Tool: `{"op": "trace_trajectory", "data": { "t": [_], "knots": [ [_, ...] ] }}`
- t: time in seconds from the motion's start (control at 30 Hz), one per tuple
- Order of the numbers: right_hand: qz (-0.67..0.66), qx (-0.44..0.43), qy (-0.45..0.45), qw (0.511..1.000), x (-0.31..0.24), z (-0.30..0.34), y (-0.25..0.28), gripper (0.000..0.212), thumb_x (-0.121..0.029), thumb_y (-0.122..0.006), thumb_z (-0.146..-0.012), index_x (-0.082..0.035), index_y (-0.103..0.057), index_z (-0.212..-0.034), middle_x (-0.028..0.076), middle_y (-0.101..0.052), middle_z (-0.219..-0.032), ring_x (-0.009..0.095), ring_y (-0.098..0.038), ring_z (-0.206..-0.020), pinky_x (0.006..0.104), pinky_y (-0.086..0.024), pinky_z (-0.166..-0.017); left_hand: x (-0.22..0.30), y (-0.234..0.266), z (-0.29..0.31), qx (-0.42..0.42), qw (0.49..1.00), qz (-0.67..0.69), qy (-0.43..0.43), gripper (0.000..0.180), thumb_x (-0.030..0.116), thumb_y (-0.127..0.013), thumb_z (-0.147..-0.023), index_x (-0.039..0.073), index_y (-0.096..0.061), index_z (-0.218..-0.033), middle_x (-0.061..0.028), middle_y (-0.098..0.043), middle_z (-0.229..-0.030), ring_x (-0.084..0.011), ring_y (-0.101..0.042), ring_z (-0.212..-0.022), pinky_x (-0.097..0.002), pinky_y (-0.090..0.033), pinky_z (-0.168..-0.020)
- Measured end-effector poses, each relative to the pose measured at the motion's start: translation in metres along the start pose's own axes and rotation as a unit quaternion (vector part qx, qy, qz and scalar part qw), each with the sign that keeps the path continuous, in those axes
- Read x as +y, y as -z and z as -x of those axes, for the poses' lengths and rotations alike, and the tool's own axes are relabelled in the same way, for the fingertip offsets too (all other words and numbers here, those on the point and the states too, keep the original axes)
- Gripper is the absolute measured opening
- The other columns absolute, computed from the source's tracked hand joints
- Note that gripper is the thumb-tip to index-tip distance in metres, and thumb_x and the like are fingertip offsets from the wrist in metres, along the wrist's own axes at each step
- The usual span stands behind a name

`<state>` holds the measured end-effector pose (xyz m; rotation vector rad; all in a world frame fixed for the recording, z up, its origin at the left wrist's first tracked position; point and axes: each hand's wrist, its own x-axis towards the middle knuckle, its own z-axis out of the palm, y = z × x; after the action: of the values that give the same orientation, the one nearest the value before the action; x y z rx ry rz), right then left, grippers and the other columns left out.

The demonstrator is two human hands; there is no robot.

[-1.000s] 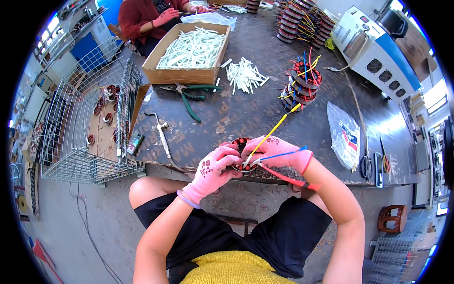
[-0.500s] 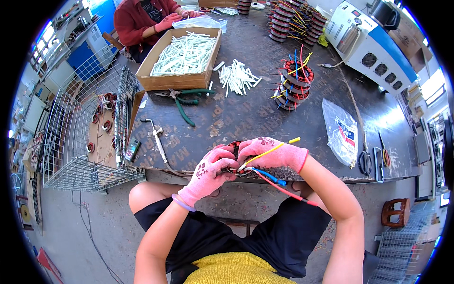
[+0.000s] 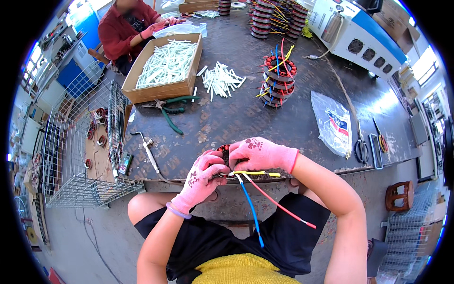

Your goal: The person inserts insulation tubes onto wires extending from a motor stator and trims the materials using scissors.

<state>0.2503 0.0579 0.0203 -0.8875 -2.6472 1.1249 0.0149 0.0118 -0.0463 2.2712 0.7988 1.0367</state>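
My left hand, in a pink glove, is closed on a motor stator at the table's near edge. My right hand, gloved alike, grips the same stator from the other side, its fingertips bent down near the wire roots. Only a dark rim and some red winding show between the hands; the rest is covered. From under the right fingers come a yellow lead pointing right, a red lead slanting down right and a blue lead hanging toward my lap. What the fingertips pinch is hidden.
Beyond my hands stands a stack of stators. A cardboard box of white sleeves, a loose sleeve pile, green-handled pliers and a small torch lie left. Right are a plastic bag and scissors. A co-worker sits far left.
The yellow lead has dropped from slanting up to nearly level. The blue lead has swung down from the right to hang over my lap. Both hands stay on the stator; the view has shifted slightly.
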Motion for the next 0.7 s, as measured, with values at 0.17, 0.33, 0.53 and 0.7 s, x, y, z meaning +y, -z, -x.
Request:
{"op": "trace_trajectory", "data": {
  "t": [0.17, 0.33, 0.53, 0.7],
  "knots": [
    [0.088, 0.217, -0.015, 0.972, -0.005, 0.032, -0.012, 0.015, -0.021, -0.068, -0.087, -0.014, -0.067, -0.101, 0.005, -0.063, -0.098, 0.027, -0.067, -0.083, 0.0376, -0.054, -0.072, 0.004, 0.004, -0.004, -0.008, 0.998, -0.057, -0.039, 0.043, 0.006, -0.081, -0.061, 0.012, -0.065, -0.101, -0.0055, -0.058, -0.103, -0.0342, -0.057, -0.116, -0.0488, -0.046, -0.102],
    [0.077, 0.302, 0.014, 0.950, -0.005, 0.044, -0.059, 0.017, -0.019, -0.072, -0.084, -0.015, -0.069, -0.101, 0.004, -0.065, -0.099, 0.026, -0.067, -0.082, 0.0384, -0.055, -0.070, 0.000, 0.004, -0.003, -0.004, 0.995, -0.066, -0.071, 0.042, 0.008, -0.081, -0.063, 0.012, -0.064, -0.102, -0.0068, -0.058, -0.104, -0.0345, -0.058, -0.115, -0.0496, -0.046, -0.101],
    [0.156, 0.337, 0.007, 0.928, 0.004, 0.047, -0.067, 0.024, -0.024, -0.074, -0.082, -0.017, -0.070, -0.105, 0.003, -0.066, -0.104, 0.025, -0.068, -0.088, 0.0372, -0.055, -0.071, 0.002, 0.003, -0.005, -0.006, 0.995, -0.063, -0.075, 0.041, 0.006, -0.080, -0.062, 0.011, -0.063, -0.100, -0.0078, -0.058, -0.104, -0.0348, -0.058, -0.113, -0.0489, -0.047, -0.100],
    [-0.058, 0.374, 0.005, 0.926, -0.004, 0.043, -0.079, 0.025, -0.015, -0.072, -0.085, -0.011, -0.069, -0.110, 0.008, -0.068, -0.099, 0.027, -0.068, -0.093, 0.0360, -0.055, -0.078, 0.002, 0.001, -0.003, 0.007, 0.996, -0.059, -0.066, 0.045, 0.003, -0.079, -0.062, 0.011, -0.062, -0.103, -0.0088, -0.059, -0.106, -0.0355, -0.057, -0.114, -0.0486, -0.047, -0.098]
  ]
}}
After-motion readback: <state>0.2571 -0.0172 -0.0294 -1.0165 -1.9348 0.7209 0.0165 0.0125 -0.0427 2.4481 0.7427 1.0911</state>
